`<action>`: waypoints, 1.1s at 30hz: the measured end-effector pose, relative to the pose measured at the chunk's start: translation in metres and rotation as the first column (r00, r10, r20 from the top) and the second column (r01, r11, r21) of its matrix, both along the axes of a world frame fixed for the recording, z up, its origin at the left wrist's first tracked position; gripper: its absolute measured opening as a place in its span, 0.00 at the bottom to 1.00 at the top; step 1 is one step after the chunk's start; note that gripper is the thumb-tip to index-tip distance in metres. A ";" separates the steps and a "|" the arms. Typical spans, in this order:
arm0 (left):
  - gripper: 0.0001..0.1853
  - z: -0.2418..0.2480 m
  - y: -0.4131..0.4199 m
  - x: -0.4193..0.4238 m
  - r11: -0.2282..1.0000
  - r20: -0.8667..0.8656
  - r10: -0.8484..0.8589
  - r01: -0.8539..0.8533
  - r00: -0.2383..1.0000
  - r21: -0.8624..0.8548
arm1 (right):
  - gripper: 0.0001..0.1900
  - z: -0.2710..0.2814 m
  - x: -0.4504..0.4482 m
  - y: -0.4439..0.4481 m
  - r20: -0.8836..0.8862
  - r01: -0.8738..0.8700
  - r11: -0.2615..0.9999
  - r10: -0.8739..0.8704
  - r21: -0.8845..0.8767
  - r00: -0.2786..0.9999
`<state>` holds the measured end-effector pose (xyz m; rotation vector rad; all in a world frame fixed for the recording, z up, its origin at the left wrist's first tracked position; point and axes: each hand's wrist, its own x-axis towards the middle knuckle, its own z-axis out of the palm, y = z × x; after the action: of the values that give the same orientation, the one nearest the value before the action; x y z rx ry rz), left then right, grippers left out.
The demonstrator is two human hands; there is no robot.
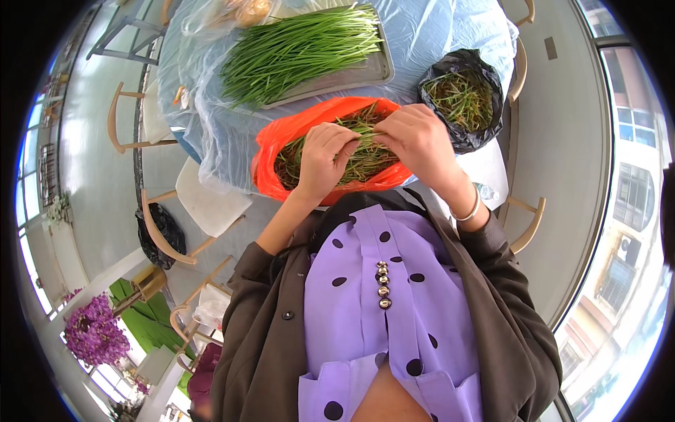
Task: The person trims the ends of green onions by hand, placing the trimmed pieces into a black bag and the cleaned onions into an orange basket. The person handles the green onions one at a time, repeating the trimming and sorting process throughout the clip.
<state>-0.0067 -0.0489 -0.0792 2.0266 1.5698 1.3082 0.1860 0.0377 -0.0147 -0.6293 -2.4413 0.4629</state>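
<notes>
Both of my hands are over an open orange-red plastic bag [295, 122] at the table's near edge. Inside it lie tangled, partly browned chive-like stalks [364, 158]. My left hand [326, 155] has its thumb and fingertips pinched together on thin green stalks. Close beside it, my right hand [419, 140] pinches the same stalks, with a small gap between the two sets of fingertips. How many stalks are held is hard to see. Beyond the bag, a metal tray [337, 87] carries a heap of neatly aligned green chives [300, 53].
A black plastic bag [466, 140] holding plant scraps [461, 100] stands at the right. Thin plastic film [422, 31] covers the table. A clear bag with round, light-brown items [253, 11] lies at the far left. Chairs [211, 198] surround the table; a clear plastic bottle [486, 191] rests at right.
</notes>
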 end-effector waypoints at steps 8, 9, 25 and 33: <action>0.06 0.103 -0.007 0.012 0.997 0.294 0.064 -0.072 0.954 0.016 | 0.19 0.048 -0.008 -0.018 -0.608 -0.173 0.724 -0.396 -0.668 0.688; 0.06 0.104 -0.009 0.017 0.998 0.363 0.067 -0.068 0.929 -0.012 | 0.17 0.042 -0.007 -0.021 -0.573 -0.191 0.692 -0.375 -0.696 0.729; 0.12 0.084 0.004 0.024 0.908 0.634 -0.013 0.275 0.773 -0.316 | 0.10 0.015 -0.010 -0.026 -0.584 -0.364 0.511 -0.378 -0.779 0.719; 0.07 0.089 0.007 0.028 0.957 0.391 -0.065 0.169 0.918 -0.237 | 0.08 0.025 0.006 -0.013 -0.437 -0.233 0.492 -0.355 -0.839 0.826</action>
<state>0.0212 -0.0423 0.0095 1.5657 1.3389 1.2716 0.1920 0.0244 0.0103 -0.8102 -1.4323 1.6732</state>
